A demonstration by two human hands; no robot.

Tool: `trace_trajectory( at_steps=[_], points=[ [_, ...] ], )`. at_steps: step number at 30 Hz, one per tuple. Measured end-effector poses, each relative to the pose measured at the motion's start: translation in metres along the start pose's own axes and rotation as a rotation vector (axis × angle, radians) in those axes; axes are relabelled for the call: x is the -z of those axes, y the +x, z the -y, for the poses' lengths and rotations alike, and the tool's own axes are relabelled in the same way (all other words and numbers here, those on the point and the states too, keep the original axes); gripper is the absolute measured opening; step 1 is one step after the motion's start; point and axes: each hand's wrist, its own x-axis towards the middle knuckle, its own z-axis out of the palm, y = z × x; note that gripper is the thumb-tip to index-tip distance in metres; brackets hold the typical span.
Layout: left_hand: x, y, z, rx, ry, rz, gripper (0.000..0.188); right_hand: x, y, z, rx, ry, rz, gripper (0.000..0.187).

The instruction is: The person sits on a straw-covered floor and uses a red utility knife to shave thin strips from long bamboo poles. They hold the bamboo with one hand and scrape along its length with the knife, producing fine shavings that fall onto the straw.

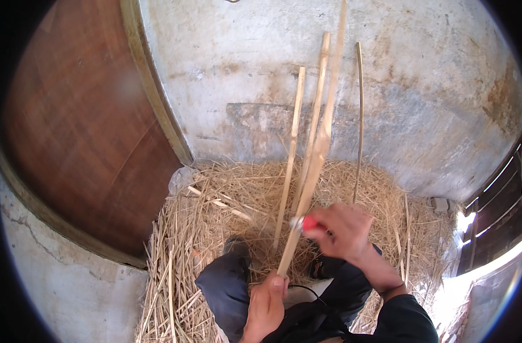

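Observation:
My left hand (266, 303) is closed around the lower end of a long, pale bamboo strip (313, 177), which slants up and away toward the wall. My right hand (345, 233) grips a small red-handled tool (310, 223). Its shiny metal end meets the strip a short way above my left hand; motion blur hides its exact kind. Just left of the held strip stand a shorter bamboo strip (295, 126) and a taller one (322, 74), partly covered lower down. A thin dark stick (360, 103) leans against the wall to the right.
Shavings and thin strips (244, 183) cover the ground around my legs (226, 291). A stained plaster wall (244, 63) rises ahead, with a brown wooden door (89, 131) at the left. Dark slats (492, 217) with bright gaps stand at the far right.

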Motion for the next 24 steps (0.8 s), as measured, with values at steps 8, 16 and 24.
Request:
trace_trajectory(
  at_steps=[8, 16, 24],
  points=[
    [0.003, -0.013, 0.000, -0.095, 0.051, -0.060, 0.039, 0.006, 0.008, -0.016, 0.017, -0.049, -0.020, 0.032],
    [0.003, -0.040, 0.023, -0.030, 0.030, 0.030, 0.043, 0.013, 0.023, -0.077, -0.517, -0.069, -0.290, 0.028],
    [0.018, -0.022, 0.034, 0.139, -0.031, 0.068, 0.053, 0.030, -0.004, -0.077, -0.624, 0.118, -0.107, 0.037]
  ],
)
